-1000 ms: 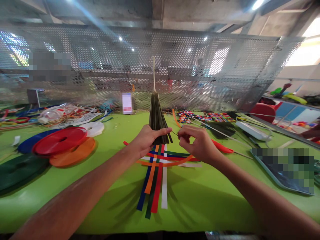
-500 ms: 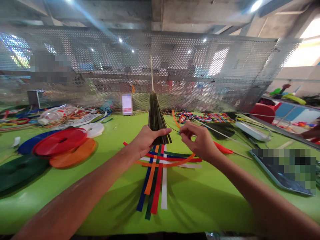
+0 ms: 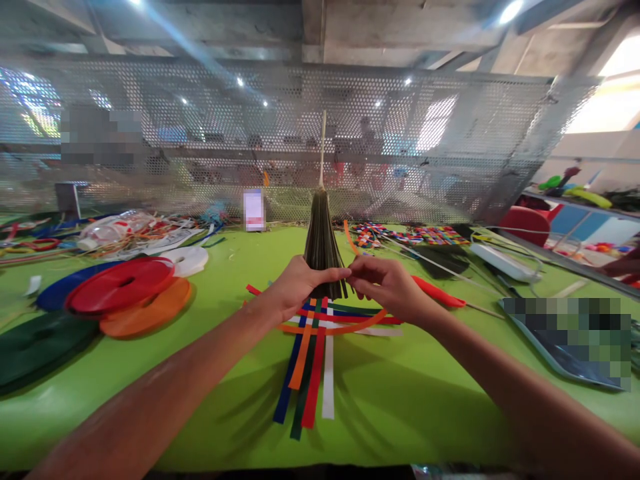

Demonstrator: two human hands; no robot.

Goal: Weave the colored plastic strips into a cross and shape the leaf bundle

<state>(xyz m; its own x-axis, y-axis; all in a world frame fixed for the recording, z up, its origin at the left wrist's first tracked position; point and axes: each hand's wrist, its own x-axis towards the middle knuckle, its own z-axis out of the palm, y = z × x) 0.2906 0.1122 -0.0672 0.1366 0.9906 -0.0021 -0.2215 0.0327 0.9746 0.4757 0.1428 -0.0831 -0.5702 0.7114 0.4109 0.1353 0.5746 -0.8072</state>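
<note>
My left hand (image 3: 305,283) is closed around the lower part of a dark green, pleated bundle of narrow strips (image 3: 324,230). The bundle stands upright, flaring downward, with a pale thin stem (image 3: 323,150) rising from its tip. My right hand (image 3: 377,283) pinches at the bundle's lower right edge, its fingertips against my left thumb; a strand between them is too small to make out clearly. Below the hands lies a partly woven lattice of coloured ribbons (image 3: 313,360) in blue, orange, green, red and white, its upper part hidden behind the left hand.
Ribbon rolls in red (image 3: 95,293), orange (image 3: 165,307), blue, white and dark green (image 3: 45,350) lie at left. A plastic bottle (image 3: 115,230) sits among scraps behind them. To the right are a tablet-like device (image 3: 545,347), a red pointed object (image 3: 440,293) and a white power strip (image 3: 505,263).
The bundle and my left hand have shifted slightly right. My right hand has come left, from apart to meeting the left thumb at the bundle's edge.
</note>
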